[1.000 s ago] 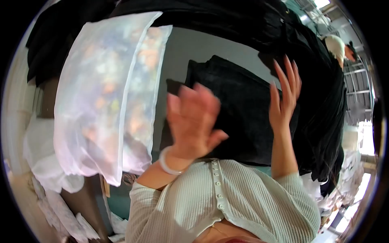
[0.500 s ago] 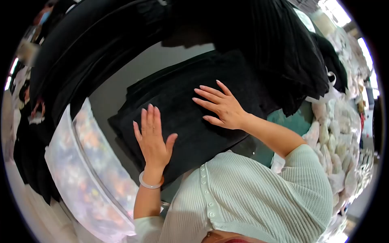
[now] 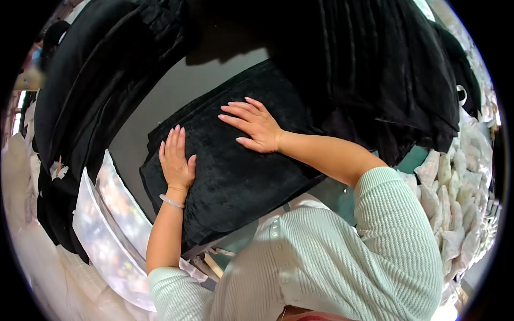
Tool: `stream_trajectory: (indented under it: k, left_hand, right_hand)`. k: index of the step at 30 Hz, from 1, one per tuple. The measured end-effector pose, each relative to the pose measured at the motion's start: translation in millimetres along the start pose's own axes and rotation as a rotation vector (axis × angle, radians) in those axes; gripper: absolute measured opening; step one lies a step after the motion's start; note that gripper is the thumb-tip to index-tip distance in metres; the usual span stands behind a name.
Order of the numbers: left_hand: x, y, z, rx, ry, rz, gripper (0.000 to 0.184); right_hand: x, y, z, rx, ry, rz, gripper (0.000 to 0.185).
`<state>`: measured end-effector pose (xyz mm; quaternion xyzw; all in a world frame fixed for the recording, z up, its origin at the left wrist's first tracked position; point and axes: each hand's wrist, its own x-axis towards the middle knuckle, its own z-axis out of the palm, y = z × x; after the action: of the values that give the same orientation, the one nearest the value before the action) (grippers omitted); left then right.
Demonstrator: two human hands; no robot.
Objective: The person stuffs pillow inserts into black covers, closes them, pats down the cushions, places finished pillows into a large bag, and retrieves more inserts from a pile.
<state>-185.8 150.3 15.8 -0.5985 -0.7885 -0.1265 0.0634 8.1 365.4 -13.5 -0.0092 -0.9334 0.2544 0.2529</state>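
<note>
A folded black cloth (image 3: 241, 176) lies in layers on the grey table (image 3: 144, 128). My left hand (image 3: 178, 163) rests palm down near its left edge, fingers spread and thumb out, with a pale bangle (image 3: 172, 201) on the wrist. Flat on the upper middle of the same cloth is my right hand (image 3: 254, 127), its fingers apart and pointing left. Neither hand grips anything. Beside my left forearm is a whitish translucent bag (image 3: 115, 235) with blurred coloured patches.
Black fabric hangs in heaps at the left (image 3: 91, 69) and in long folds at the upper right (image 3: 375, 69). Many small pale bundles (image 3: 455, 198) are piled at the far right. Pale sheeting (image 3: 32, 251) is at the lower left.
Both hands have come down from the air onto the black cloth, then shifted left and up in view. The camera has turned, and the whitish bag now appears lower left.
</note>
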Motion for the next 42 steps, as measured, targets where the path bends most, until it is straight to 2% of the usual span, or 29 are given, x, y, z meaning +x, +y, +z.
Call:
stream_trajectory:
  k: [6,8,10,12,16,22,27,32,34,37,38,40,42]
  left_hand:
    - [-25,23,-34,0.057,-0.047,0.045,0.069]
    - [-26,46,-65,0.071,-0.092,0.054,0.067]
    - [-26,68,-96,0.183,-0.196,0.184,0.067]
    - [-23,99,-106,0.038,-0.204,0.255,0.072]
    - [-22,129,-74,0.018,-0.344,0.451,0.073]
    - [-38,94,0,-0.022,-0.120,0.505,0.073]
    - [-35,84,16,-0.054,-0.100,0.488,0.071]
    - [-25,104,-20,-0.022,-0.156,0.460,0.071]
    - [-22,116,-44,-0.004,-0.198,0.451,0.069]
    - [-22,125,-73,-0.031,-0.243,0.428,0.065]
    - [-23,128,-81,-0.066,-0.223,0.394,0.063]
    - [-26,124,-101,-0.094,-0.110,0.305,0.060]
    - [-34,113,-135,0.051,0.160,0.167,0.056]
  right_hand:
    - [-23,-30,-33,-0.036,0.067,-0.047,0.057]
    - [-31,-45,-46,-0.022,0.016,-0.030,0.058]
    - [-45,-76,-65,-0.118,-0.038,0.026,0.060]
    - [-66,-98,-79,0.016,-0.037,-0.030,0.062]
    - [-112,-80,-65,0.049,-0.105,-0.084,0.067]
    - [-116,-46,-29,0.162,-0.010,-0.175,0.054]
    - [-109,-40,-25,0.116,0.038,-0.183,0.057]
    - [-106,-52,-43,0.097,0.010,-0.158,0.058]
    - [-102,-61,-56,0.107,0.000,-0.144,0.054]
    - [-81,-73,-73,0.057,-0.041,-0.108,0.039]
    - [-68,-83,-85,-0.016,-0.085,-0.079,0.037]
    - [-40,-115,-110,-0.137,0.095,-0.075,0.036]
    - [-18,-148,-134,-0.165,0.248,-0.160,0.037]
